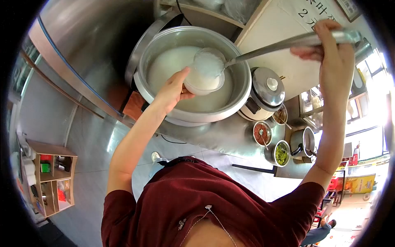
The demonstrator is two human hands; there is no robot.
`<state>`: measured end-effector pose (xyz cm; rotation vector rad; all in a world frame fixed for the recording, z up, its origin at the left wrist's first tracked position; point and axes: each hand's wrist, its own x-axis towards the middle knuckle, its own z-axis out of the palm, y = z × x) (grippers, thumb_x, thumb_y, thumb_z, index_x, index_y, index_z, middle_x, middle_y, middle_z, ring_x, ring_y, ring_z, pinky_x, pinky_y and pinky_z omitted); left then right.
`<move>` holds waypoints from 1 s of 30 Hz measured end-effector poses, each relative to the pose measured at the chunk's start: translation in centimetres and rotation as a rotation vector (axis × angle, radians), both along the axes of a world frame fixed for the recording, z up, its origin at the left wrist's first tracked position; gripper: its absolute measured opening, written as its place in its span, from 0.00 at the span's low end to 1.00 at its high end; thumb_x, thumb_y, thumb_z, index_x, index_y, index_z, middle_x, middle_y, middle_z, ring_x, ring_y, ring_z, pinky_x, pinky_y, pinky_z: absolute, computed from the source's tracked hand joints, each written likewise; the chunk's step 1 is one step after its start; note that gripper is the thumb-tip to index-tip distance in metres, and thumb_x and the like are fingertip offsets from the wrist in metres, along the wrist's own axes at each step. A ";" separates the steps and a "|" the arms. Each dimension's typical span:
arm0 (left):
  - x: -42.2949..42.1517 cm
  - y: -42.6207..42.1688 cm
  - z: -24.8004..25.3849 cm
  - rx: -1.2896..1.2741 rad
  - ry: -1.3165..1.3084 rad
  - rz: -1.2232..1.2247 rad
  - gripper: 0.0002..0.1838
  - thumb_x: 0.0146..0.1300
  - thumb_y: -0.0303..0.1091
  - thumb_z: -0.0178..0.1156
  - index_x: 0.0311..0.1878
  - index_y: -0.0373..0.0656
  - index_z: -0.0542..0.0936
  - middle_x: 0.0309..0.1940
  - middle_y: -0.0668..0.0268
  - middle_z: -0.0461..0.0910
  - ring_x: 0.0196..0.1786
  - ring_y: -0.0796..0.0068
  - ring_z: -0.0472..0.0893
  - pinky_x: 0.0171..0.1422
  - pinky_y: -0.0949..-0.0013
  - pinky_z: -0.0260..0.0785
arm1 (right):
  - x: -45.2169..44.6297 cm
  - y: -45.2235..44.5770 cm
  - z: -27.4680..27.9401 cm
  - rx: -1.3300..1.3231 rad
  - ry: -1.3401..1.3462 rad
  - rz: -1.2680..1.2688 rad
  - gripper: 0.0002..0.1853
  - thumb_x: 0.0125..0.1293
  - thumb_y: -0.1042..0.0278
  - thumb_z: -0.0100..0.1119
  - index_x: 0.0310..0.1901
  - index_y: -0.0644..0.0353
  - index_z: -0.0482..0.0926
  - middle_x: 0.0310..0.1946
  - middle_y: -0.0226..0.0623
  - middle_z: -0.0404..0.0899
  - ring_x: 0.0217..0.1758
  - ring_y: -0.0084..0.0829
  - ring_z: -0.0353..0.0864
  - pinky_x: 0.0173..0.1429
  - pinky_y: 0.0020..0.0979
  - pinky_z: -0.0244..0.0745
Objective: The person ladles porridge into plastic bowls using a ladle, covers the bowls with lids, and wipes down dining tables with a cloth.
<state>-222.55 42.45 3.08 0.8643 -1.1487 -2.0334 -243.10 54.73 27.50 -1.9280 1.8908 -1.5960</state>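
Observation:
My left hand [173, 92] is closed round the side of a clear bowl [204, 85] with white porridge-like food in it. It holds the bowl over a large metal pot [242, 96] of the same white, thin porridge [169, 61]. My right hand [329, 45], raised at the upper right, grips the long handle of a metal ladle [273, 47]. The ladle's round head, with white liquid in it, is tilted right above the bowl. Whether ladle and bowl touch, I cannot tell.
A lidded rice cooker [267, 88] stands right of the pot on the metal counter [222, 138]. Beside it are containers of red relish [262, 133] and chopped greens [281, 154], and a steel pot [303, 142]. Wooden shelves [53, 179] stand at left; a person [320, 231] sits at lower right.

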 end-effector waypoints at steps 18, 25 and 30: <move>2.8 1.5 1.7 -0.004 0.073 0.167 0.30 0.65 0.58 0.47 0.57 0.39 0.69 0.45 0.63 0.76 0.44 0.74 0.76 0.46 0.71 0.72 | -3.2 1.9 -1.4 -0.217 -0.295 0.050 0.14 0.67 0.68 0.47 0.45 0.74 0.68 0.31 0.47 0.75 0.30 0.42 0.84 0.32 0.26 0.79; 6.4 2.6 1.1 0.011 0.056 0.260 0.31 0.65 0.57 0.47 0.59 0.38 0.67 0.49 0.62 0.76 0.46 0.74 0.77 0.45 0.73 0.73 | -9.4 -2.1 -2.4 -0.090 -0.491 0.119 0.16 0.67 0.69 0.44 0.46 0.79 0.67 0.40 0.54 0.72 0.37 0.47 0.83 0.37 0.28 0.80; 9.8 2.5 0.4 0.012 -0.007 0.371 0.33 0.65 0.58 0.44 0.62 0.39 0.65 0.53 0.61 0.74 0.49 0.74 0.76 0.49 0.72 0.71 | -6.4 -5.0 -6.5 0.068 -0.492 0.166 0.19 0.66 0.68 0.44 0.48 0.80 0.69 0.45 0.59 0.73 0.36 0.46 0.83 0.38 0.28 0.80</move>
